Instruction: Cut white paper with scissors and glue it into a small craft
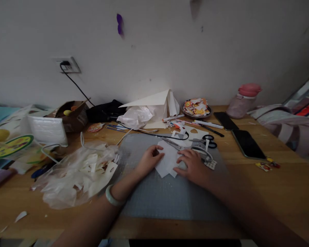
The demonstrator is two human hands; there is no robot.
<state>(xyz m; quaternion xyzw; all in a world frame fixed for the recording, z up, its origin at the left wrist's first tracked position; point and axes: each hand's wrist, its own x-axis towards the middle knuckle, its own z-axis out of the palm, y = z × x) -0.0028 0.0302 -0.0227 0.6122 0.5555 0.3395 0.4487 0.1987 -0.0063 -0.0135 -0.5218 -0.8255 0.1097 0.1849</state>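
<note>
A small folded piece of white paper (168, 161) lies on a grey cutting mat (167, 195) in the middle of the wooden table. My left hand (149, 159) presses its left edge, fingers curled down onto it. My right hand (193, 165) rests on its right side, fingers bent and pressed on the paper. A pale green bangle (112, 197) circles my left wrist. Scissors with black handles (208, 141) lie just beyond my right hand, and a second grey pair (201, 151) sits beside my fingers.
A clear plastic bag of white paper scraps (77, 175) lies left of the mat. Two phones (247, 143) lie at the right, near a pink bottle (243, 96). Pens (208, 124), a dish of stickers (197, 107), crumpled paper (149, 111) and a black cable (154, 133) crowd the back.
</note>
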